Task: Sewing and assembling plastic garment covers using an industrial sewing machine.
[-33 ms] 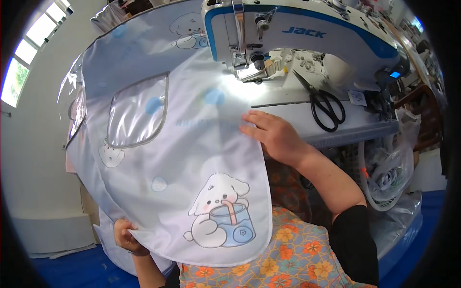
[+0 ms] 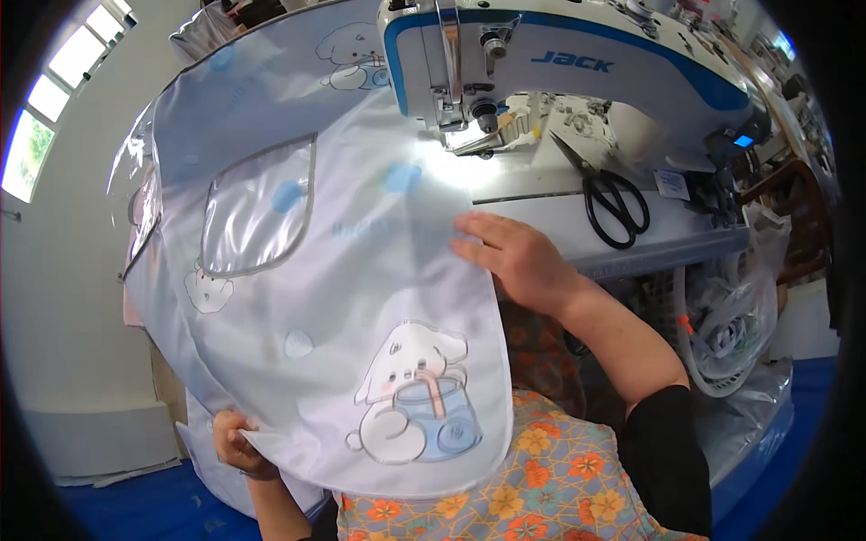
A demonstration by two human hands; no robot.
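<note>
A wide, pale blue-white cloth (image 2: 352, 298) printed with cartoon puppies spreads from the sewing machine (image 2: 559, 72) down over my lap. A clear plastic pocket (image 2: 257, 207) with grey binding sits on its left part. At the lower left, my left hand (image 2: 239, 444) is closed round a fold of the cloth's edge. My right hand (image 2: 514, 252) lies on the right edge, below the lit needle area, its fingers stretched over the cloth. Its thumb is hidden. The cloth's upper part passes left of the machine head, against the presser foot area, where the contact is hard to make out.
Black-handled scissors (image 2: 613, 203) lie on the machine bed (image 2: 667, 230) right of the needle. A white basket (image 2: 678, 334) with clear plastic bags (image 2: 735, 311) stands below the bed at the right. A flowered apron (image 2: 559, 469) covers my lap.
The lower part of the cloth has shifted very slightly away from me, and its surface ripples a little differently. Both hands stay nearly in the same places.
</note>
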